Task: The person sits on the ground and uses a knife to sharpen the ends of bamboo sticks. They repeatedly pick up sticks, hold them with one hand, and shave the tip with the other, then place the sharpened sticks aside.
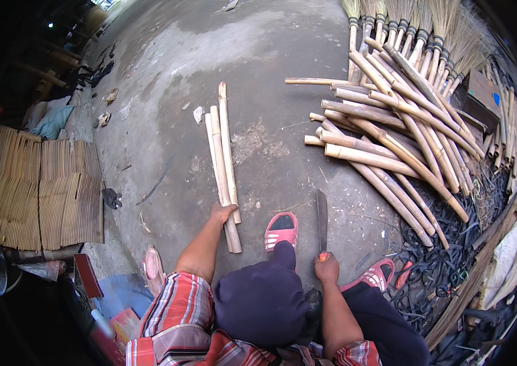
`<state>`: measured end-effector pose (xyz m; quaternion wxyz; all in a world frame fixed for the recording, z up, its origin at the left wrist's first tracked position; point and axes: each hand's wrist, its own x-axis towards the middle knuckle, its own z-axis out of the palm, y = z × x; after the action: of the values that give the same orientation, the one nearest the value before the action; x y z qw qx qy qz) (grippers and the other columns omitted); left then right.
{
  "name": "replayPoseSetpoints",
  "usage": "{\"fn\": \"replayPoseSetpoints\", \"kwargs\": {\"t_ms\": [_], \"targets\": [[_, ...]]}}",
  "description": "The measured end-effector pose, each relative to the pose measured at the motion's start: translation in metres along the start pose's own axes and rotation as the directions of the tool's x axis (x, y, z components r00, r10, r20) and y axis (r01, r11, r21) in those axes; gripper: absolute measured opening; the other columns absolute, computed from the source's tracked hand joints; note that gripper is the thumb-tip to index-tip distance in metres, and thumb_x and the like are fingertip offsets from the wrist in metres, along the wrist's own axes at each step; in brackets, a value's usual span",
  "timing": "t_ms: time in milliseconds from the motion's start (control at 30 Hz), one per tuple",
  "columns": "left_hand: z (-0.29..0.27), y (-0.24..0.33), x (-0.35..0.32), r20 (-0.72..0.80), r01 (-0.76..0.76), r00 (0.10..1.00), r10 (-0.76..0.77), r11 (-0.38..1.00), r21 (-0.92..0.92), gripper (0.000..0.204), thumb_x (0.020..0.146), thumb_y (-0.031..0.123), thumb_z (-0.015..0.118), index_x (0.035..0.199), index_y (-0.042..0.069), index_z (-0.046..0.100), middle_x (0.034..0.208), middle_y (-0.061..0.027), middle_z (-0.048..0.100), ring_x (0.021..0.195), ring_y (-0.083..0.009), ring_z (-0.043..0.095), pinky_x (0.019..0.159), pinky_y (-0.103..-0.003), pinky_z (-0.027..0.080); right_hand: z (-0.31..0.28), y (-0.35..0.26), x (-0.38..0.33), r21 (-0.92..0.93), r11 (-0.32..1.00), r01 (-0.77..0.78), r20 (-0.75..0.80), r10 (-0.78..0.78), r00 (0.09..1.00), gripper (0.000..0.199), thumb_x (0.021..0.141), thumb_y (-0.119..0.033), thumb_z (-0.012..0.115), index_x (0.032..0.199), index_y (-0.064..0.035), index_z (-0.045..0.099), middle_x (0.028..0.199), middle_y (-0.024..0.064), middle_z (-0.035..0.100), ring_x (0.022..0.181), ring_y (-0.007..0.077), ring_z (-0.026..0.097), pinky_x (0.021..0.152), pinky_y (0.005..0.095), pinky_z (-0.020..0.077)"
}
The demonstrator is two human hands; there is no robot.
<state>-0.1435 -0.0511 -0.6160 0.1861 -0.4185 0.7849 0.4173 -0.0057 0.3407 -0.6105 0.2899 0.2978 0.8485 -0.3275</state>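
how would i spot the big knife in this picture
Start at the large pile of bamboo sticks on the right of the concrete floor. Just left of it, the knife points up from the right hand: one dark flat blade among round pale sticks.

- Orange handle of the long dark-bladed knife [322,221]: mostly hidden inside the right hand [326,267].
- Straw broom heads [435,18]: tops cut off by the upper edge.
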Motion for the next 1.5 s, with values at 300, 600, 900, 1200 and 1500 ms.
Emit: {"fn": "replayPoseSetpoints", "kwargs": {"t_ms": [300, 600, 900, 1200, 1500], "targets": [[-0.012, 0.021, 0.027, -0.193, -0.061, 0.979, 0.067, 0.998, 0.035, 0.068, 0.066, 0.017, 0.08, 0.121, -0.015, 0.057, 0.116, -0.0288, 0.068, 0.107, -0.0377, 0.069, 0.093, -0.041, 0.055, -0.003, 0.001, 0.0, 0.018, 1.0, -0.011, -0.034, 0.011, 0.999, 0.037, 0.082, -0.032, 0.073, 0.104, -0.0018, 0.069, 0.103, 0.0254, 0.072, 0.101, 0.0435, 0.068, 0.088, 0.0497, 0.0536], [-0.024, 0.182, 0.057, -0.269, -0.445, 0.806, 0.528, 0.839, 0.312, 0.073, 0.087, 0.05, 0.074, 0.136, -0.002, 0.058, 0.134, -0.0301, 0.057, 0.122, -0.0434, 0.058, 0.108, -0.047, 0.045, -0.004, -0.001, -0.001, -0.018, 1.0, -0.007, 0.024, 0.007, 1.0, 0.04, 0.083, -0.034, 0.073, 0.108, -0.0025, 0.067, 0.105, 0.0244, 0.071, 0.103, 0.0424, 0.068, 0.089, 0.05, 0.0533], [0.17, 0.285, -0.047, 0.185, -0.92, 0.312, 0.932, 0.248, 0.303, 0.055, 0.091, 0.035, 0.071, 0.13, -0.004, 0.061, 0.136, -0.0267, 0.06, 0.116, -0.0399, 0.065, 0.101, -0.042, 0.049, -0.016, -0.007, -0.004, -0.021, 0.995, -0.095, 0.132, 0.097, 0.987, 0.045, 0.086, -0.036, 0.068, 0.122, -0.0089, 0.064, 0.116, 0.022, 0.07, 0.112, 0.04, 0.066, 0.096, 0.0486, 0.0517], [0.159, 0.291, -0.06, 0.55, -0.847, 0.478, 0.685, 0.526, 0.081, 0.051, 0.09, 0.039, 0.073, 0.114, -0.005, 0.067, 0.102, -0.0203, 0.073, 0.097, -0.031, 0.069, 0.092, -0.041, 0.052, -0.023, -0.002, -0.007, -0.001, 0.999, -0.048, 0.131, 0.048, 0.99, 0.046, 0.087, -0.036, 0.066, 0.124, -0.0096, 0.063, 0.117, 0.0193, 0.071, 0.113, 0.0367, 0.067, 0.097, 0.0477, 0.051], [-0.014, 0.294, -0.136, -0.033, -0.503, 0.667, 0.744, 0.417, -0.758, 0.057, 0.101, 0.044, 0.062, 0.133, -0.002, 0.049, 0.122, -0.0135, 0.059, 0.113, -0.0301, 0.064, 0.095, -0.049, 0.058, -0.041, -0.022, -0.025, 0.012, 1.0, -0.026, 0.132, 0.024, 0.991, 0.048, 0.089, -0.035, 0.062, 0.127, -0.006, 0.061, 0.121, 0.0238, 0.068, 0.116, 0.0399, 0.065, 0.099, 0.0489, 0.0502]]}}
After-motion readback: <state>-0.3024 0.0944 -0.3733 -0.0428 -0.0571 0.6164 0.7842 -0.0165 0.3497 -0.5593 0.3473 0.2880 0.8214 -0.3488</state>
